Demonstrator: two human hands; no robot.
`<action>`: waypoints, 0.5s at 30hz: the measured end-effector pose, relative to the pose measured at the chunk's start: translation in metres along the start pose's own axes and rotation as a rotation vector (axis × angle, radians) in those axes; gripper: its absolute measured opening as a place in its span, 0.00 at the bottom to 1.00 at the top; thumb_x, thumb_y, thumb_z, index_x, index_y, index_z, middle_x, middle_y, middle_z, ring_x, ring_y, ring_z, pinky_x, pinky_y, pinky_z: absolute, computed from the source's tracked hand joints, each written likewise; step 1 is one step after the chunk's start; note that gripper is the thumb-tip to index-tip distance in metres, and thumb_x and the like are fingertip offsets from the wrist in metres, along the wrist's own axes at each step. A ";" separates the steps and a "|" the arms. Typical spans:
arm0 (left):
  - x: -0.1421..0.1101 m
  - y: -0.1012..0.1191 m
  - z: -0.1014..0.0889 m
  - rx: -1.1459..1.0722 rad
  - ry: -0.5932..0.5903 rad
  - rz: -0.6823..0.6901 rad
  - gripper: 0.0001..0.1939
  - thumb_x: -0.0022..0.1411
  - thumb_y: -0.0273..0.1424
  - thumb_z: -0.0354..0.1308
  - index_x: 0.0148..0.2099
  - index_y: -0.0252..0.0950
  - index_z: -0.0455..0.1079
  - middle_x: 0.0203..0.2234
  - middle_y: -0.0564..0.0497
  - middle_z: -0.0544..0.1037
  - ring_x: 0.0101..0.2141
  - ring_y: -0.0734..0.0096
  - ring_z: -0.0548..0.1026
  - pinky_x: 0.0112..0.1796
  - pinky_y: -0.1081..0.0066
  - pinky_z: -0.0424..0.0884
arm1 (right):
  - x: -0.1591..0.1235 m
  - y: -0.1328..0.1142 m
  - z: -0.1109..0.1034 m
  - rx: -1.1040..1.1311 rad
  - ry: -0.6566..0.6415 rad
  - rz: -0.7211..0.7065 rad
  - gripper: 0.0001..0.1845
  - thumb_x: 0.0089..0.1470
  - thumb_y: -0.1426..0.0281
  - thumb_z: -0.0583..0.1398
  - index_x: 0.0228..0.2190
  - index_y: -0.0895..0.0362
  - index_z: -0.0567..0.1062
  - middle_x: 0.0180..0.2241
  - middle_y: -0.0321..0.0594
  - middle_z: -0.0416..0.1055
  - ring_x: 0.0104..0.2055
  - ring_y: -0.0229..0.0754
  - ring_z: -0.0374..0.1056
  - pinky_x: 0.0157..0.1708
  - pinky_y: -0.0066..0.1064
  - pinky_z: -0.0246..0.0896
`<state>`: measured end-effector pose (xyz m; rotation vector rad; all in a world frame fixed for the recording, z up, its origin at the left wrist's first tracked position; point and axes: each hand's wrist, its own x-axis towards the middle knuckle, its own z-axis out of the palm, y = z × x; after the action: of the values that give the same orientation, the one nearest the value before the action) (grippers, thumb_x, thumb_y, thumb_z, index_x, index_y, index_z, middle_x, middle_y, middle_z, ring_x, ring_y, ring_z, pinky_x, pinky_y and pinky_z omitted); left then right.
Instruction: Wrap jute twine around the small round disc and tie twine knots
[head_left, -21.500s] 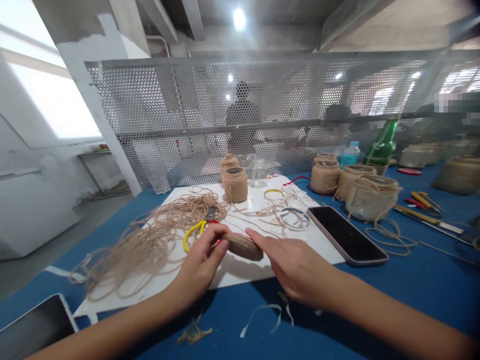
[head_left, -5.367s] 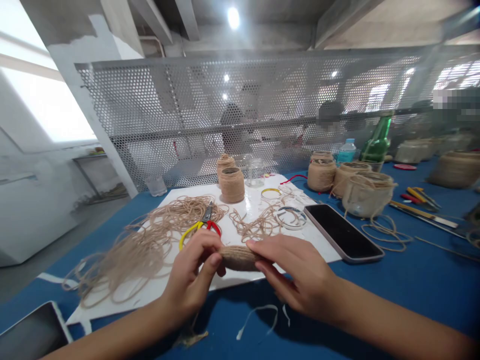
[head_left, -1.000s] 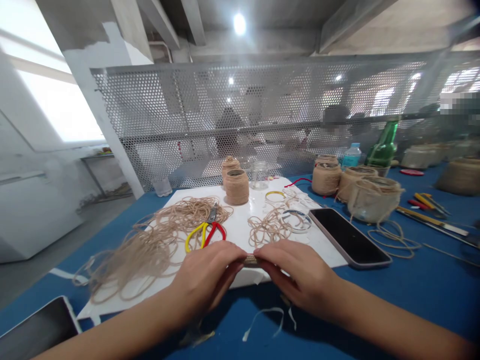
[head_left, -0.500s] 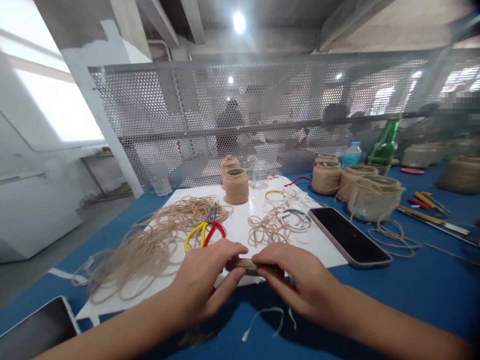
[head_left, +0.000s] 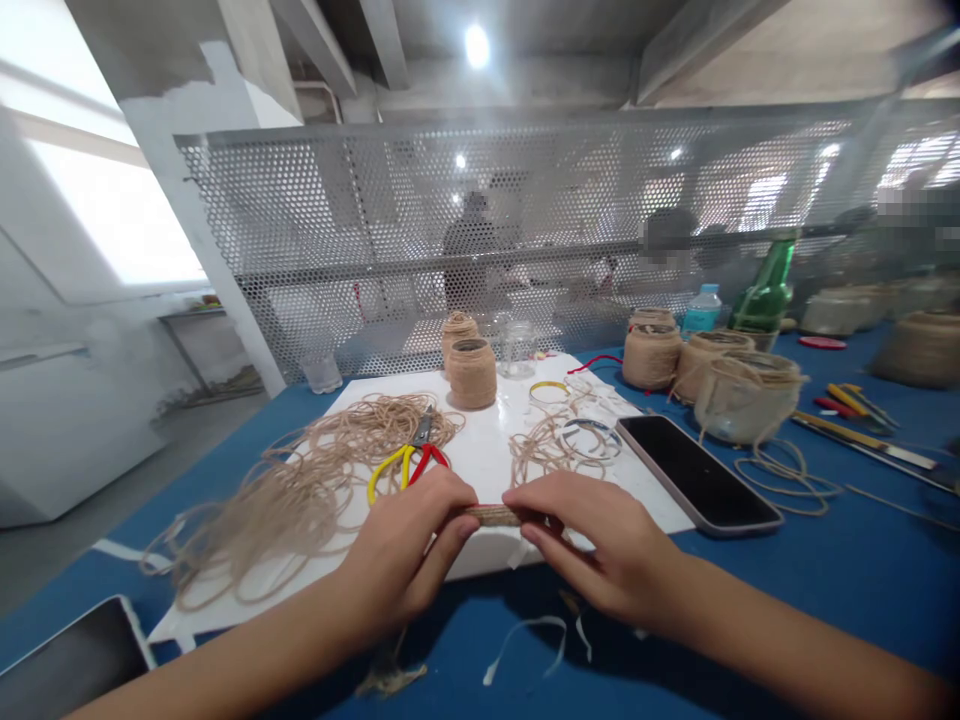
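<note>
Pinching a small twine-wrapped piece (head_left: pixel 493 516) by its two ends, you have it level between your fingertips, just above the near edge of the white sheet (head_left: pixel 480 445). Your left hand (head_left: pixel 412 535) grasps one end, forefinger over it and thumb at its near side; your right hand (head_left: pixel 596 535) grasps the other end in the same way. Red shows along the piece's upper edge, but your fingers hide much of its shape.

Just beyond your left fingers lie the scissors (head_left: pixel 417 443), blades pointing away from you, yellow and red handles towards you. Left of those fingers spreads a big heap of loose twine (head_left: pixel 292 495). Past your right fingertips there is a smaller tangle (head_left: pixel 536 447), with a clear ring (head_left: pixel 590 440) beside it. To the right of your right fingers rests a phone (head_left: pixel 699 475), its screen dark. Straight ahead of your fingertips, farther off, stands a twine-wrapped jar (head_left: pixel 473 377), with a clear glass jar (head_left: pixel 519 350) behind it to the right. Nearer to you than your fingers, a thin white strip (head_left: pixel 490 672) curls on the blue tabletop (head_left: pixel 825 610).
</note>
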<state>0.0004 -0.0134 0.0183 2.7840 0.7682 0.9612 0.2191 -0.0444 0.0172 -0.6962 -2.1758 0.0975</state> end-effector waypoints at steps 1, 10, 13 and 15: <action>0.000 0.001 0.000 -0.015 0.005 -0.010 0.05 0.61 0.25 0.45 0.38 0.36 0.60 0.30 0.50 0.69 0.31 0.71 0.67 0.32 0.71 0.65 | 0.000 0.000 0.001 -0.024 0.014 -0.021 0.15 0.54 0.77 0.54 0.44 0.59 0.66 0.37 0.42 0.71 0.38 0.37 0.66 0.38 0.29 0.63; 0.000 0.009 -0.001 -0.073 -0.019 -0.071 0.04 0.62 0.28 0.46 0.39 0.36 0.61 0.26 0.53 0.68 0.25 0.75 0.66 0.27 0.74 0.64 | -0.003 -0.001 0.003 -0.146 0.121 -0.133 0.15 0.52 0.80 0.54 0.43 0.61 0.67 0.35 0.44 0.72 0.38 0.39 0.67 0.36 0.30 0.66; -0.001 0.011 -0.001 -0.010 -0.048 -0.010 0.09 0.61 0.29 0.48 0.44 0.36 0.60 0.28 0.51 0.70 0.26 0.74 0.68 0.26 0.75 0.65 | -0.003 -0.004 0.004 -0.147 0.091 -0.158 0.14 0.53 0.80 0.53 0.42 0.61 0.67 0.36 0.45 0.72 0.39 0.39 0.67 0.36 0.30 0.66; -0.001 0.011 0.000 0.047 -0.046 0.054 0.10 0.60 0.28 0.49 0.46 0.37 0.60 0.29 0.51 0.71 0.27 0.74 0.69 0.28 0.75 0.65 | -0.004 -0.006 0.006 -0.152 0.068 -0.182 0.14 0.53 0.80 0.52 0.42 0.61 0.68 0.35 0.45 0.72 0.38 0.39 0.67 0.36 0.29 0.66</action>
<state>0.0043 -0.0239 0.0209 2.8704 0.7229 0.8962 0.2142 -0.0500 0.0126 -0.5731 -2.1860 -0.1863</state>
